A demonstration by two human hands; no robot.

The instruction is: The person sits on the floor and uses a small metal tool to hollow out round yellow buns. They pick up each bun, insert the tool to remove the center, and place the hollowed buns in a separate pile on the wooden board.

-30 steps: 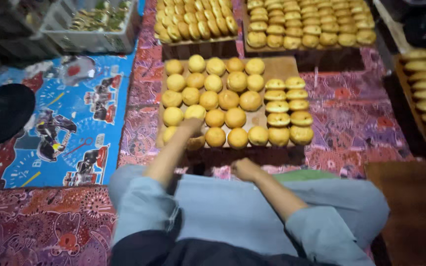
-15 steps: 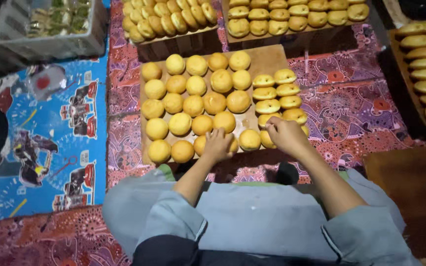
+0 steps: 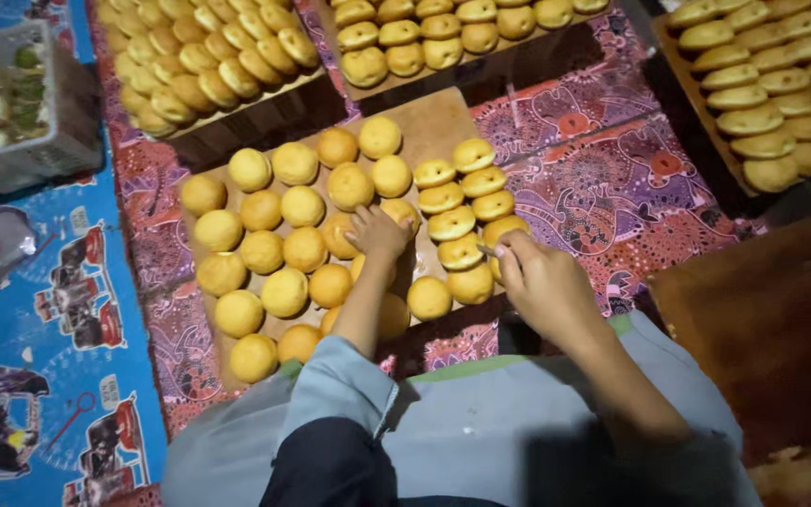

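Looking down from the head camera, the left hand [image 3: 377,230] rests on a round bun [image 3: 396,214] in the middle of the wooden board [image 3: 434,117], fingers bent over it. The right hand [image 3: 542,282] pinches a thin tool [image 3: 486,250] beside the slit buns [image 3: 462,252] at the board's right side. About eight buns look slit, and many round ones on the board's left are not.

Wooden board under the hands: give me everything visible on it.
The wooden board is a flat, light-brown rectangle lying slightly askew on the patterned cloth. Round golden buns cover its left side, slit buns form a column on the right. The left hand rests on a bun; the right hand works near its front right edge.
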